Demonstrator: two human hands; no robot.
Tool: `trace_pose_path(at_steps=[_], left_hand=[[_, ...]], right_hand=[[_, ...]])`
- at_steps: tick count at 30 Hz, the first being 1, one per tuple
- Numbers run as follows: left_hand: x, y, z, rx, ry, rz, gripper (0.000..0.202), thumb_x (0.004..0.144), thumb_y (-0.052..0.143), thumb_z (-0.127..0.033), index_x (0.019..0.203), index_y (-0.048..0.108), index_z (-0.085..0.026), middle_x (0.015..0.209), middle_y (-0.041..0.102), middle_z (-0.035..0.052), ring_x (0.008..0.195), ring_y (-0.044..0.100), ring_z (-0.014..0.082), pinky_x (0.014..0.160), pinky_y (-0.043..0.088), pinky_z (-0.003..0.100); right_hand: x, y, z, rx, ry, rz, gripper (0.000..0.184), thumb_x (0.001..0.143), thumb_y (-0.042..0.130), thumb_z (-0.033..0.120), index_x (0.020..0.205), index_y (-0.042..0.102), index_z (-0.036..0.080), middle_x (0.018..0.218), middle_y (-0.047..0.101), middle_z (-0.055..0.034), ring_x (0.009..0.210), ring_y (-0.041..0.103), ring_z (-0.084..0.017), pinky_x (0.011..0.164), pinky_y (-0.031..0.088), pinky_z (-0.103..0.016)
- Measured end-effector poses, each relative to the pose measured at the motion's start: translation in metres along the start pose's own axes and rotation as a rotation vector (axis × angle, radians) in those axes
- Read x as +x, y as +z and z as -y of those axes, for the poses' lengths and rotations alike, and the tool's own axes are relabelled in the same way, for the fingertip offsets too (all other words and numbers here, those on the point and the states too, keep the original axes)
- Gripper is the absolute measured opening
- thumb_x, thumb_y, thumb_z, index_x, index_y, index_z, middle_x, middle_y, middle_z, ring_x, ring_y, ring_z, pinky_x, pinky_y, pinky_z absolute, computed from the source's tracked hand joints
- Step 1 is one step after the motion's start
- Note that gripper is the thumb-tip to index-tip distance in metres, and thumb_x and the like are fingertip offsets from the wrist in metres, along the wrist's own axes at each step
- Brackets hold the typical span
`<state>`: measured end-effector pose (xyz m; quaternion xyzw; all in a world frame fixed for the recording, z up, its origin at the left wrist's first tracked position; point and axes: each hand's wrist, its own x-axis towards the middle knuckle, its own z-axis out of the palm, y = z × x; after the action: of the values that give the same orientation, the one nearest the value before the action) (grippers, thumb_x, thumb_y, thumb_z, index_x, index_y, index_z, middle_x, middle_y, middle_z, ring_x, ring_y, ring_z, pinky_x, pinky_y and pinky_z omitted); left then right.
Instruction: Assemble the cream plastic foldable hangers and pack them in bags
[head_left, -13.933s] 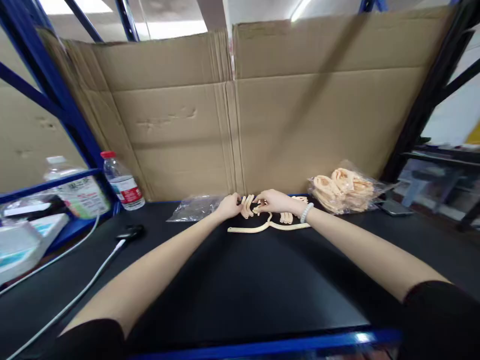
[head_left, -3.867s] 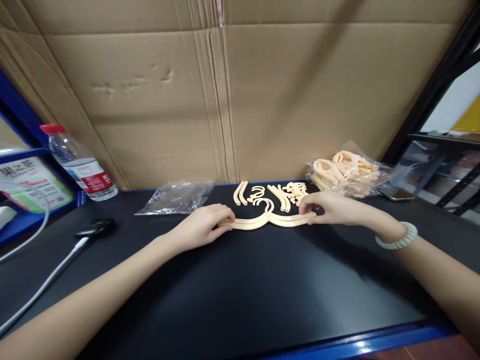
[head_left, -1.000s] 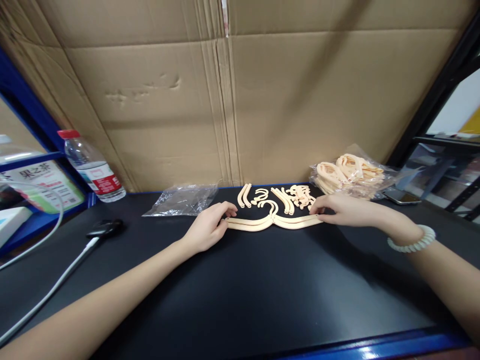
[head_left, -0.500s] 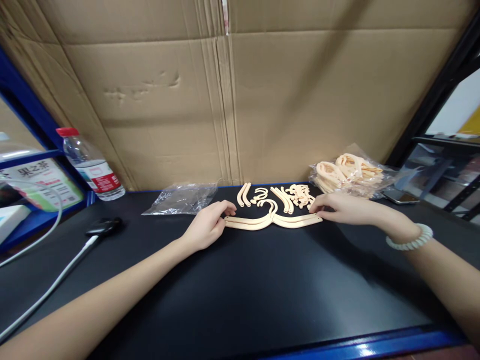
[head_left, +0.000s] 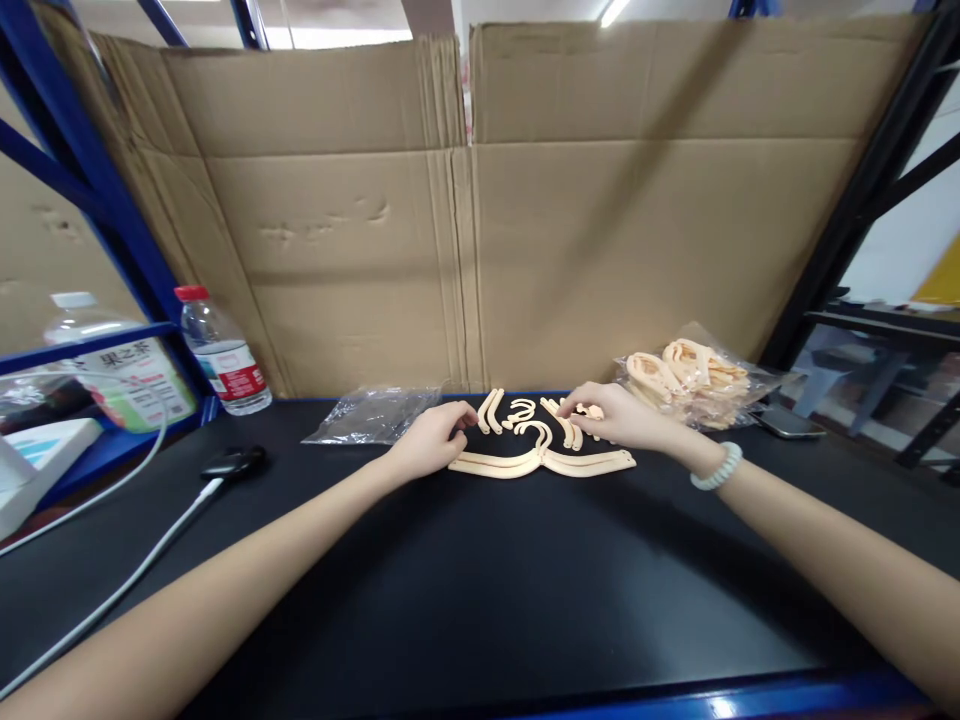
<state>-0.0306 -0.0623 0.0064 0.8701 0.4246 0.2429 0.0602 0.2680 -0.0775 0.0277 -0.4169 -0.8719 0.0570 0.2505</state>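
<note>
A cream clothes hanger (head_left: 501, 466) lies flat on the black tabletop, its two long arms spread and its curved hook (head_left: 541, 432) pointing to the back. My left hand (head_left: 431, 440) rests by the hanger's left end, thumb and fingers apart with nothing between them. Behind the hanger, my right hand (head_left: 616, 412) reaches over a cluster of small cream parts (head_left: 594, 413), fingers bent downward and apart. It hides much of that cluster. Beside its fingertips lie curved cream strips (head_left: 561, 425). Another pair of strips (head_left: 491, 411) and small hook-shaped pieces (head_left: 520, 410) are further left.
A flat clear plastic bag (head_left: 373, 416) lies at the back left, near a red-capped bottle (head_left: 231, 365). At the back right are a bag of cream parts (head_left: 686, 378) and a phone (head_left: 789, 421). A black device (head_left: 234, 462) with a white cable sits left. Cardboard (head_left: 337, 250) stands behind.
My right hand has left the hanger's right end and moved left and back over the small parts. My left hand stays by the left end. The view has tilted up.
</note>
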Motion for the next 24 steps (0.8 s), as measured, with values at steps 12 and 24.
trace_pose_path(at_steps=[12, 24], left_hand=[[0.065, 0.018, 0.014, 0.15, -0.396, 0.152, 0.024, 0.092, 0.058, -0.033, 0.107, 0.061, -0.014, 0.108, 0.064, 0.0071, 0.093, 0.063, 0.0198, 0.082, 0.054, 0.039], [0.07, 0.018, 0.011, 0.208, -0.509, 0.198, 0.031, 0.091, 0.059, -0.031, 0.118, 0.057, -0.015, 0.118, 0.059, 0.0097, 0.101, 0.061, 0.0225, 0.084, 0.053, 0.042]], right_hand=[[0.087, 0.052, -0.013, -0.145, -0.146, 0.146, 0.018, 0.072, 0.066, 0.007, 0.084, 0.075, 0.018, 0.085, 0.072, -0.0069, 0.084, 0.062, -0.021, 0.081, 0.045, -0.03], [0.063, 0.037, -0.007, 0.017, -0.038, -0.323, 0.017, 0.09, 0.051, 0.025, 0.086, 0.065, 0.017, 0.084, 0.06, -0.006, 0.08, 0.056, -0.018, 0.076, 0.045, -0.031]])
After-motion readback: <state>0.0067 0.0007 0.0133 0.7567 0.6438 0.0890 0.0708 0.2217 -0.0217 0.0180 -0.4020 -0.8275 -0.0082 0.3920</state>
